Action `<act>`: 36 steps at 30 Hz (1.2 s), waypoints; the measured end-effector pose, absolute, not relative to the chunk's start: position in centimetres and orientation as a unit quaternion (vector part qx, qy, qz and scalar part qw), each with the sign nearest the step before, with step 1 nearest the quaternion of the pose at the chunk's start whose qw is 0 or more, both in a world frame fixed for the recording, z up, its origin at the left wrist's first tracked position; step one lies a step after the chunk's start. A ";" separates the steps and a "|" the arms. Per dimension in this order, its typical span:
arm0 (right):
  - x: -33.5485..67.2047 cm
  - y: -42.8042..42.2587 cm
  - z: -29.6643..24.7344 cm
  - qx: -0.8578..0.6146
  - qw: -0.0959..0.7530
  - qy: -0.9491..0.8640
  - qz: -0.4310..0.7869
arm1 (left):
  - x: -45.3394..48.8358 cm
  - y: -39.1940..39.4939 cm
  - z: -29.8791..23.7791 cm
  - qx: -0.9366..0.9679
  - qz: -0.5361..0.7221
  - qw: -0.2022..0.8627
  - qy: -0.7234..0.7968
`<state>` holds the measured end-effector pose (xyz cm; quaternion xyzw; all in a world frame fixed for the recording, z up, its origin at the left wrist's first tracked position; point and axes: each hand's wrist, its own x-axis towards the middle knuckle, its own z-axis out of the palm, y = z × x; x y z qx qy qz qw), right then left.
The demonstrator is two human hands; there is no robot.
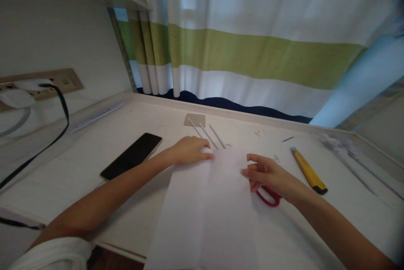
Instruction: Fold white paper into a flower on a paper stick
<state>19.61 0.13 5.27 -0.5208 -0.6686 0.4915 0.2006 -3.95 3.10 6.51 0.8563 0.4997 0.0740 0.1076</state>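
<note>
A white sheet of paper (205,215) stretches from the middle of the desk toward me, with a faint lengthwise crease or shading down it. At its far left corner, my left hand (192,151) is closed on the edge, thumb toward me and fingers beyond. My right hand (267,174) pinches the sheet's right edge near the far end, fingers curled. Partly hidden beneath that hand and the paper is a red scissor handle (271,199); the blades cannot be seen. Just beyond the sheet lie several thin white rolled paper sticks (217,136), near a small grey-brown card (197,119).
A black phone (132,156) lies left of my left forearm. To the right is a yellow utility knife (307,169), with long white paper rolls (350,165) farther right. Plugs and a black cable (63,106) hang at the left wall; a striped curtain (236,51) covers the back.
</note>
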 end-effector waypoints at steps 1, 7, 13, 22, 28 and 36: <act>19.8 0.4 4.9 -0.532 0.179 -0.691 0.455 | -3.9 3.4 6.2 0.858 0.072 0.121 0.494; 18.1 1.1 4.7 -0.570 0.193 -0.798 0.031 | -3.3 3.0 5.7 0.854 0.098 0.151 0.489; 14.2 1.4 6.8 -0.449 0.123 -0.884 0.037 | -3.7 2.2 7.0 0.863 0.142 0.158 0.458; 14.0 3.6 11.6 -0.407 0.118 -0.897 0.125 | -4.0 2.2 10.5 0.895 0.155 0.116 0.403; 14.5 3.7 11.4 -0.411 0.129 -0.881 0.197 | -3.3 2.0 10.6 0.918 0.127 0.025 0.374; 15.5 3.6 11.4 -0.389 0.130 -0.888 0.209 | -3.2 2.2 10.1 0.922 0.135 0.059 0.359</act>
